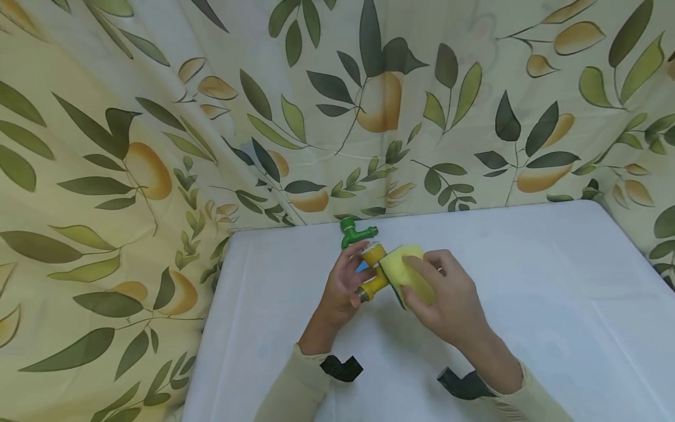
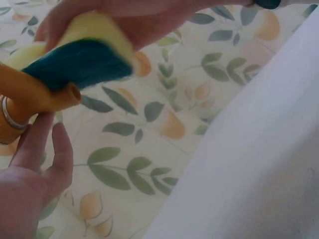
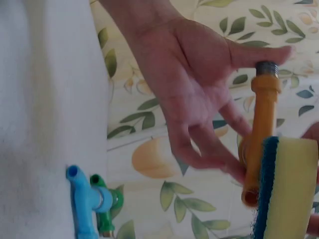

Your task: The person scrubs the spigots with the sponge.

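My left hand (image 1: 339,290) holds a yellow tap (image 1: 375,283) above the white table. In the right wrist view its thumb is at the threaded metal end and its fingertips reach the tap's other end. My right hand (image 1: 454,302) grips a yellow sponge (image 1: 411,271) with a dark green scouring side. That scouring side (image 2: 82,67) lies against the tap in the left wrist view. Behind the left hand a blue tap (image 3: 85,204) lies on the table, mostly hidden in the head view. Beside it is a green tap (image 1: 354,233), near the table's back edge.
The white table (image 1: 527,264) extends around both hands. A curtain (image 1: 327,135) printed with leaves and orange fruit hangs behind it and along the left side. Black bands (image 1: 343,368) show at both wrists.
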Action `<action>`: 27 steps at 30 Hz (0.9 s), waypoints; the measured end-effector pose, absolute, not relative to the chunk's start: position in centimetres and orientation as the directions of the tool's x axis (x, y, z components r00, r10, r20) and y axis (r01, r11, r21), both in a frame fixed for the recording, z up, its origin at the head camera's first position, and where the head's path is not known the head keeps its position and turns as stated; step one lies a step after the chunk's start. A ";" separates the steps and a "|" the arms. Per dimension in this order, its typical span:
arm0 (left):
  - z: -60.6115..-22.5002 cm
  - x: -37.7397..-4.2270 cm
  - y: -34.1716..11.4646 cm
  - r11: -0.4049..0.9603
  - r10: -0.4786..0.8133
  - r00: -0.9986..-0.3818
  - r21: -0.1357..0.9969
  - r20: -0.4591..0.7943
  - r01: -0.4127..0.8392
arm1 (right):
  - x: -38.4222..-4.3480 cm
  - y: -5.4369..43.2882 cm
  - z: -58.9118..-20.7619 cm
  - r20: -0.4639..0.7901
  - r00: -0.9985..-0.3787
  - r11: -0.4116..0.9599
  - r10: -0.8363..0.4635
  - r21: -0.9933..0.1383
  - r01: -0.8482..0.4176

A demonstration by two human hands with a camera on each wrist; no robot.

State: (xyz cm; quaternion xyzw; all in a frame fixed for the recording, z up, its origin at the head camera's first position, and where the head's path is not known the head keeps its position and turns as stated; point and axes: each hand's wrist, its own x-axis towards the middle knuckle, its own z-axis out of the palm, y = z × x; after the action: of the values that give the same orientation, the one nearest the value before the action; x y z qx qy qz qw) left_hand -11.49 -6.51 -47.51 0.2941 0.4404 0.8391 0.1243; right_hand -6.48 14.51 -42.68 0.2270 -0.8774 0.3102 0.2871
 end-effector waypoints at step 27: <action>-46.8 -10.9 -6.5 -0.583 0.542 -0.716 0.810 0.440 0.056 | -6.4 14.5 -42.5 0.684 -0.682 0.647 -0.259 -0.402 -0.648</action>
State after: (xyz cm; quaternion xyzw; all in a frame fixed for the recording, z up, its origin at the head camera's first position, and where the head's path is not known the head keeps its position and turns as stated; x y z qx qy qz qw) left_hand -10.92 -6.52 -46.84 0.3463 0.4318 0.8196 0.1480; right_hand -6.38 14.46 -42.45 0.2645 -0.8571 0.3263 0.2982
